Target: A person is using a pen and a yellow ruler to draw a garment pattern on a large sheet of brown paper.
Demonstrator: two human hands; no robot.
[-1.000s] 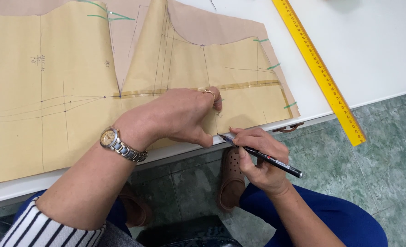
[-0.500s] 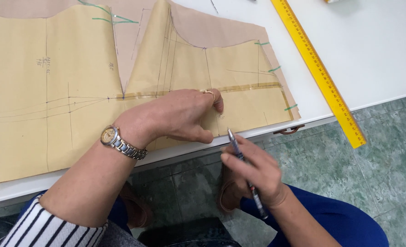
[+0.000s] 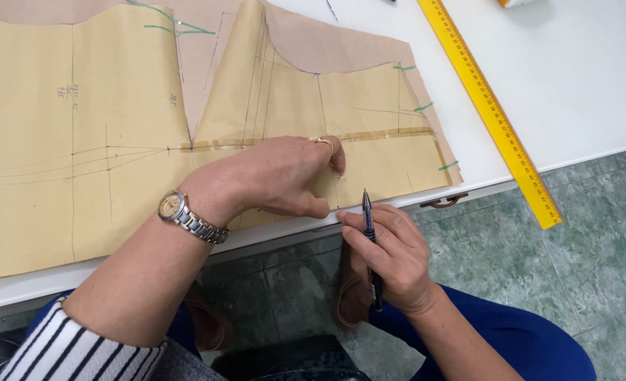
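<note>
I see my left hand (image 3: 285, 176) lying palm down on the yellow paper pattern (image 3: 115, 141), fingers loosely curled and pressing the sheet flat near its lower edge, not gripping anything. There is a ring on one finger and a metal wristwatch (image 3: 186, 215) on that wrist. My right hand (image 3: 390, 257) sits just below the pattern's lower edge, off the front of the white counter (image 3: 581, 92), closed around a dark pen (image 3: 369, 233). The pen stands nearly upright, its tip pointing up at the pattern's edge, right beside my left thumb. The pattern covers most of the counter and carries pencil lines, a few green marks and a strip of tape running across it. A pinkish sheet (image 3: 327, 42) shows underneath it at the top. To the right of the pattern, a long yellow ruler (image 3: 493, 113) lies slanted on the counter, its lower end sticking out past the edge over the green tiled floor (image 3: 595, 233).
</note>
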